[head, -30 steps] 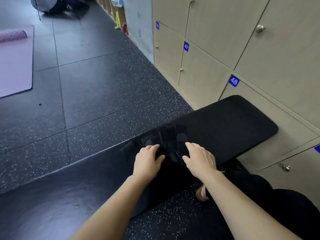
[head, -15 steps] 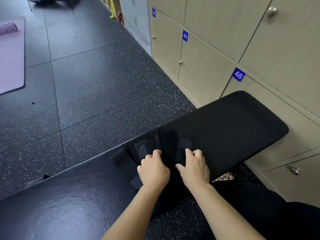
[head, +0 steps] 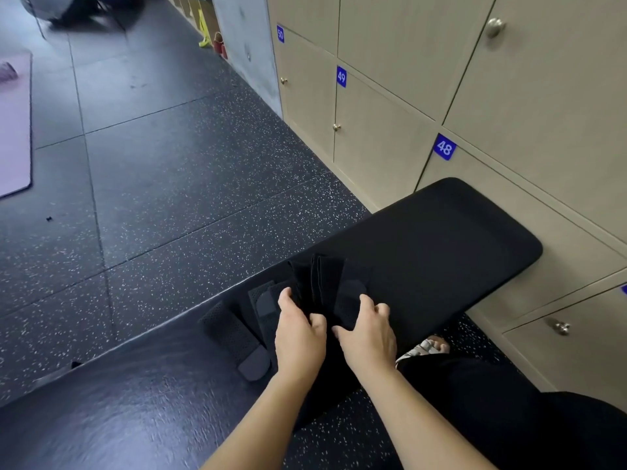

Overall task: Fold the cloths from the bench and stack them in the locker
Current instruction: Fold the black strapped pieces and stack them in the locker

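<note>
Head view: black cloth (head: 327,279) lies bunched in upright pleats on the near part of the black padded counter (head: 441,239), whose far end sits against the beige lockers (head: 373,147). Left hand (head: 300,335) and right hand (head: 369,334) sit side by side at the cloth's near edge, thumbs almost touching; each grip is curled, grasping a fold of the cloth. A perforated black strap (head: 234,334) lies just left of the left hand; speckled dark floor (head: 169,198) beyond, purple mat (head: 13,130) far left.
</note>
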`<state>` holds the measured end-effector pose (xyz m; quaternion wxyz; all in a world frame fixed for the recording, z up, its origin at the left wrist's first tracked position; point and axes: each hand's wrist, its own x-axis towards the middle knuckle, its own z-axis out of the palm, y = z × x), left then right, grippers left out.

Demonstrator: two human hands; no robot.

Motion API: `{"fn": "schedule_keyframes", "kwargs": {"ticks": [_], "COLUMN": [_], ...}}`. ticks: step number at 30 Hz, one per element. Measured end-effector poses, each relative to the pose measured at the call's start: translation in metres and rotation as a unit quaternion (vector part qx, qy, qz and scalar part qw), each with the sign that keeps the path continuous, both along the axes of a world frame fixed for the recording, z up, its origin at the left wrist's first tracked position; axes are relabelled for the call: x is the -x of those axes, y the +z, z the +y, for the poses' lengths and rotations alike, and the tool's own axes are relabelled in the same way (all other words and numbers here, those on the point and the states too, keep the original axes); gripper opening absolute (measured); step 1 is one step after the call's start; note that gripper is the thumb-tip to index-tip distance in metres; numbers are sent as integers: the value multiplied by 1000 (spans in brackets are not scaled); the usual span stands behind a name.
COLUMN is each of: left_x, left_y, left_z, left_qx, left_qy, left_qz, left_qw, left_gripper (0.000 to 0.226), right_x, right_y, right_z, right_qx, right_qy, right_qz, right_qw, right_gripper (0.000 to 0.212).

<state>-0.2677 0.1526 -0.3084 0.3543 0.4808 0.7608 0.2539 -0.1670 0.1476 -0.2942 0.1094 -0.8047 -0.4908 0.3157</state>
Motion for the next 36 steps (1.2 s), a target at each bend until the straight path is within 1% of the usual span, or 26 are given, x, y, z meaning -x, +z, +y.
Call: {"fn": "schedule_keyframes", "kwargs": {"ticks": [2,4,6,8,10,13,16,18,21,22,24,25,26,28,30,33,36], "left_x": [0,0,2,4,3,2,1,3,4,3,-2,-6,-11,-24,-43,-76,-112], "left_y": [3,6,7,3,2,3,12,23,48,57,74,84,93,110,125,144,158], "left_z": [6,13,18,23,26,28,28,29,29,29,26,24,22,17,9,-9,-28], "left_qx": [12,29,43,50,55,25,-29,-57,-85,-90,-95,-97,-102,-117,-138,-167,-182], "left_qy": [3,12,3,-30,-26,-1,2,-1,-23,-33,-59,-73,-86,-118,-146,-174,-202], "left_qz": [-6,-39,-70,-69,-104,-142,-174,-211,-277,-294,-327,-341,-351,-357,-359,-369,-377], "left_qw": [1000,999,997,996,993,990,984,976,957,951,938,932,927,919,912,898,886], "left_gripper": [7,22,20,21,22,24,29,31,32,33,34,35,36,41,46,42,40], "right_x": [-1,-2,-2,-3,-3,-4,-6,-9,-21,-27,-41,-49,-56,-74,-93,-123,-150], "right_y": [-2,-3,-6,-8,-10,-8,0,8,28,36,50,57,64,79,95,118,136], "right_z": [0,1,2,4,5,6,8,9,11,13,13,12,10,3,-9,-35,-63], "right_qx": [-1,-3,-6,-17,-33,-61,-94,-128,-177,-181,-193,-198,-200,-205,-232,-285,-323], "right_qy": [-2,-3,-6,-11,-9,-13,-25,-48,-126,-148,-162,-166,-171,-191,-201,-214,-240], "right_qz": [-2,-9,-7,10,21,37,87,143,242,282,352,371,376,380,379,368,352], "right_qw": [1000,1000,1000,1000,999,997,991,980,946,931,902,892,888,882,873,859,845], "right_gripper": [76,76,77,76,75,73,69,68,65,58,30,21,19,25,19,6,8]}}
